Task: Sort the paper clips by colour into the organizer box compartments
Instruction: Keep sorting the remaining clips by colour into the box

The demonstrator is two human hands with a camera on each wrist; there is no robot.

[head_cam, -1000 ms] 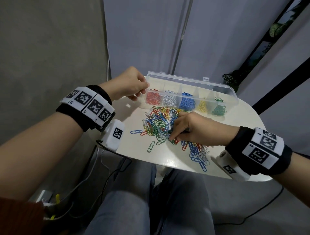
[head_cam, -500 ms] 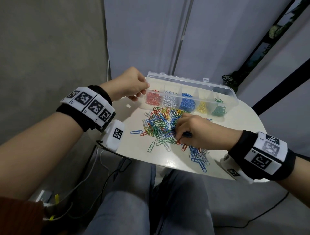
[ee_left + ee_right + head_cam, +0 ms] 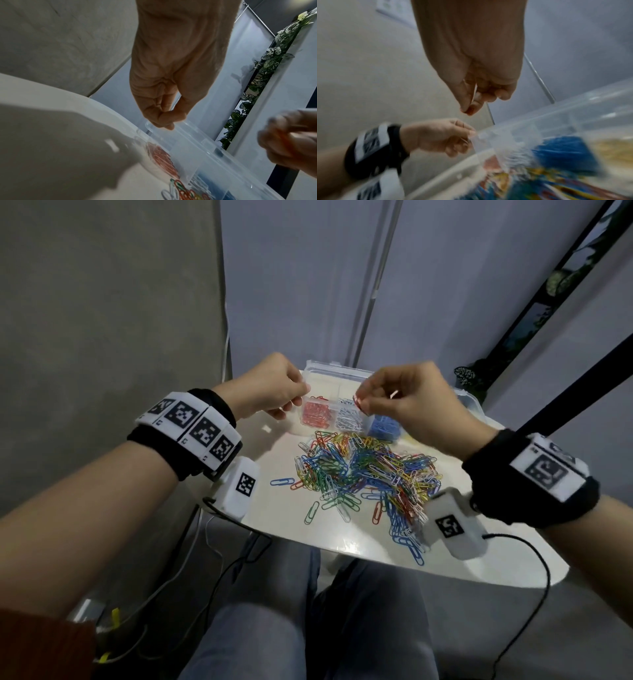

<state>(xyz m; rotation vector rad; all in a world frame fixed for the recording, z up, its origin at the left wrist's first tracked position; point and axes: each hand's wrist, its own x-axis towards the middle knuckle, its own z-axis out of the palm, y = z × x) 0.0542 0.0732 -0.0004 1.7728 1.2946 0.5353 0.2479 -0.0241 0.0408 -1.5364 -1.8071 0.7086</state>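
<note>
Head view, near to far: a mixed heap of paper clips [image 3: 363,474] lies on the white bench [image 3: 342,539], with strays toward the near edge. Beyond it sits the clear organizer box [image 3: 342,373], holding red clips [image 3: 313,416] in the leftmost compartment, then white [image 3: 347,419], then blue [image 3: 385,428]. The right hand [image 3: 411,402] hovers above the white and blue compartments, its grip pinching a red clip [image 3: 357,400] between thumb and fingertips [image 3: 469,106]. To finish this step well, I judge it should carry the clip further left, over the red compartment, and let go low. The left hand [image 3: 274,388] pinches the box's left end, steadying it.
</note>
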